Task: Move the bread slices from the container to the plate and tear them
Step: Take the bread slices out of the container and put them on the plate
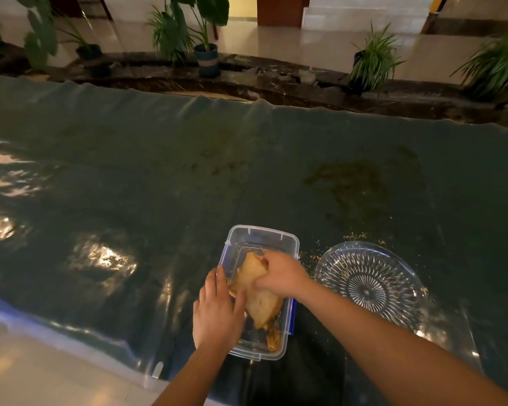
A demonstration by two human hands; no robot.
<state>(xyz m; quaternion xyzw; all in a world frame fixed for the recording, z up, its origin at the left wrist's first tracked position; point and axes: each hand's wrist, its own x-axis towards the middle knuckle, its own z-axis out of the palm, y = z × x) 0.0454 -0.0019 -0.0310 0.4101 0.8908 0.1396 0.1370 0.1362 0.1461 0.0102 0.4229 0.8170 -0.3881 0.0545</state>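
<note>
A clear plastic container (261, 235) with blue side clips sits on the dark table near its front edge. Inside lie tan bread slices (260, 306) with brown crusts, and crumbs gather at the near end. My right hand (279, 273) reaches into the container from the right, its fingers closed on the top of the bread slices. My left hand (217, 312) rests on the container's left wall, with the thumb touching the bread. A cut-glass plate (370, 276) stands just right of the container, holding only a few crumbs.
Crumbs (311, 256) are scattered on the shiny dark table cover (159, 177) between container and plate, and beyond the plate. Past the table's far edge stand potted plants (207, 57) along a dark stone ledge. A pale floor shows at the lower left.
</note>
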